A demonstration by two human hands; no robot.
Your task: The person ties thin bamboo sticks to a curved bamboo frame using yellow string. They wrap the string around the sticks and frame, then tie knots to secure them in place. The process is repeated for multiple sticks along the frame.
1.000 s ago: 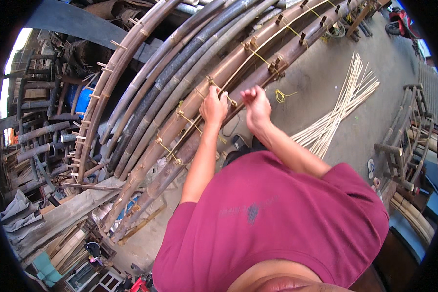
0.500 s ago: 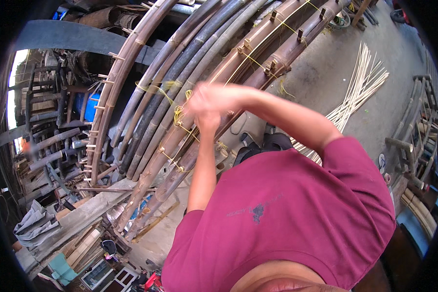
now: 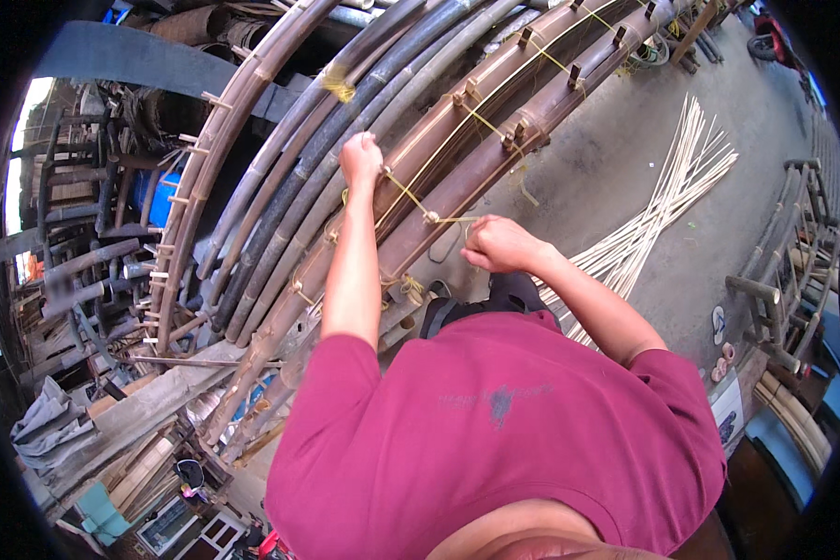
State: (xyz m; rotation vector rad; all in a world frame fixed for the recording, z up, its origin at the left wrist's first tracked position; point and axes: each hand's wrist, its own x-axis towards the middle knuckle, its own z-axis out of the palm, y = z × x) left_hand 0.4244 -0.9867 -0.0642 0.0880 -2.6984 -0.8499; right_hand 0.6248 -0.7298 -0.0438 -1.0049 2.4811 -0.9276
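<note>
Two long brown bamboo poles (image 3: 457, 191) lie side by side, with wooden pegs (image 3: 513, 135) standing up from them. A thin yellow cord (image 3: 407, 193) stretches across the poles between small knobs. My right hand (image 3: 502, 245) is closed on the cord, drawn taut just off the right pole's near side. My left hand (image 3: 361, 161) is a fist over the left pole's outer edge, where the cord runs up to it; the part inside the fist is hidden. Several more cord lashings cross the poles above and below my hands.
Several dark and grey bamboo poles (image 3: 331, 159) lie left of my left hand, with a pegged bamboo piece (image 3: 217, 154) farther left. Loose pale strips (image 3: 667, 201) spread over the concrete floor at right. Bamboo furniture (image 3: 784, 252) stands at the far right.
My hands were together in a blur over the left pole; they are now apart. The right hand moved right and nearer, with the cord stretched to it; the left moved slightly left and up.
</note>
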